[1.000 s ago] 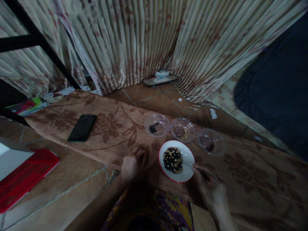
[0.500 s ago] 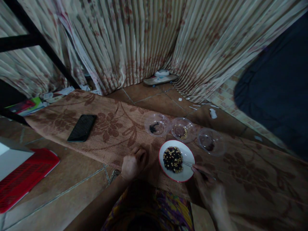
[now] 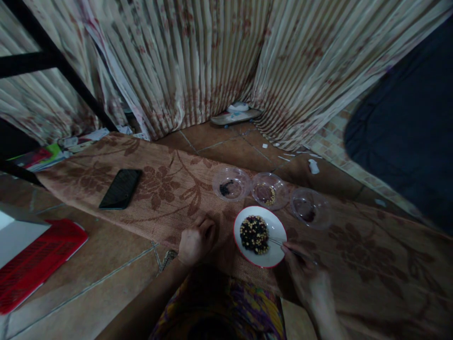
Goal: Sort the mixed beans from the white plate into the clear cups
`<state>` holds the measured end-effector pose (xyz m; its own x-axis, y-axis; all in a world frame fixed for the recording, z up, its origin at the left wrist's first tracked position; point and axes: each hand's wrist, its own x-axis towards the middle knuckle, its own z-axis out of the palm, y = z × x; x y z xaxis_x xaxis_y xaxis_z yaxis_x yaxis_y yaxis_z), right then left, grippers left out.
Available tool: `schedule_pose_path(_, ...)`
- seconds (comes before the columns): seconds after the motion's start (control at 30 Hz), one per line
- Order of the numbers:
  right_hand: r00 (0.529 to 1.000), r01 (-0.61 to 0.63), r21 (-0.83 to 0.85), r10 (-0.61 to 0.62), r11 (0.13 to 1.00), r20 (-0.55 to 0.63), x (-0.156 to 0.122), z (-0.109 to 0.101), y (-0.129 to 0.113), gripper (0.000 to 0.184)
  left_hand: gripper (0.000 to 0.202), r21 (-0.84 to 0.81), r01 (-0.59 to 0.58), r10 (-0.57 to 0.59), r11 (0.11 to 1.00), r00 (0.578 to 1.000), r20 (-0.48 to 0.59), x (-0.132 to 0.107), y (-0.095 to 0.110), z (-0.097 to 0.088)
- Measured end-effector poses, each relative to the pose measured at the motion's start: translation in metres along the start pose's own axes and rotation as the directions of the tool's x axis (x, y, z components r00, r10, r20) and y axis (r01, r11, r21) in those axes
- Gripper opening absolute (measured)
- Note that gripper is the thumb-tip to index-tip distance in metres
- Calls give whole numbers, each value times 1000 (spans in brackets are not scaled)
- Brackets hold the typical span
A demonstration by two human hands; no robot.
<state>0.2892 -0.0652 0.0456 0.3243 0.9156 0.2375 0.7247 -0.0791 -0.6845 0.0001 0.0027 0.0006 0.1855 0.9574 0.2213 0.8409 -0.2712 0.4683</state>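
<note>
Nearest was one lap in patterned cloth (image 3: 247,302), just on the near side of the plate (image 3: 277,226). To the plate's right, the right hand (image 3: 307,271) had a narrow grip, pinched around one pair of metal tweezers (image 3: 275,241), whose thin prongs reached across the red rim to the heap of beans (image 3: 254,234). To the plate's left, the left hand (image 3: 196,241) rested on the bench (image 3: 152,226), its grip curled into a loose fist; I could not tell whether anything lay inside. The one white plate stood on the bench between the two hands, carrying one heap, black and pale yellow mixed, too many to count. Just beyond the plate stood three clear bowls: left bowl (image 3: 239,190) with black pieces, middle bowl (image 3: 260,191) with pale yellow ones, right bowl (image 3: 300,204) with a few dark reddish ones. One phone (image 3: 121,189) lay well left of the plate. Farthest beyond it, one skateboard (image 3: 235,117) sat on the floor by pleated curtains (image 3: 219,56).
</note>
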Motion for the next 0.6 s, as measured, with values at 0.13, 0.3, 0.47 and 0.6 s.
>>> schedule_pose_path(0.13, 1000, 13, -10, -13, 1000, -15, 0, 1, 1, 52, 21, 11, 8, -8, 1000, 1000, 0, 0, 1, -1)
schedule_pose_path(0.3, 999, -28, 27, 28, 999, -18, -2, 1, -1, 49, 20, 16, 20, -20, 1000, 1000, 15, -1, 1, 0)
schedule_pose_path(0.47, 990, -120, 77, 125, 990, -67, 0, -16, 0, 40, 23, -5, 22, -22, 1000, 1000, 10, -1, 0, 1)
schedule_pose_path(0.6, 945, -104, 4, 100, 995, -312, 28, -41, 14, 44, 26, 11, 19, -19, 1000, 1000, 14, 0, 0, 0)
